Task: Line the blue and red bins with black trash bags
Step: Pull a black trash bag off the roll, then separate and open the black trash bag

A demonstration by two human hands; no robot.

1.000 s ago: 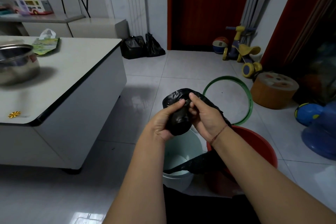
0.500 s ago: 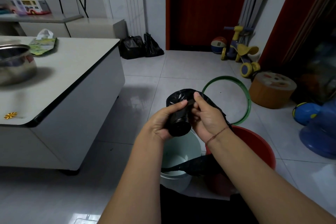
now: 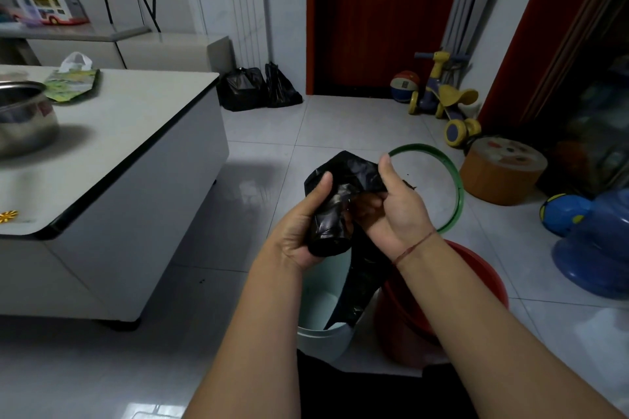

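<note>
Fingers of the left hand [image 3: 296,235] curled round a roll of black trash bags [image 3: 329,229] at the frame's centre. The right hand [image 3: 396,211] pinched its unrolled end, which hung down across the pale blue bin [image 3: 316,315] at lower centre. The red bin [image 3: 490,281] stood just right of it.

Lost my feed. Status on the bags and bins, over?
Left hand grips bag roll; right hand pinches loose bag. Blue bin, red bin unlined. Nothing blocking.
</note>
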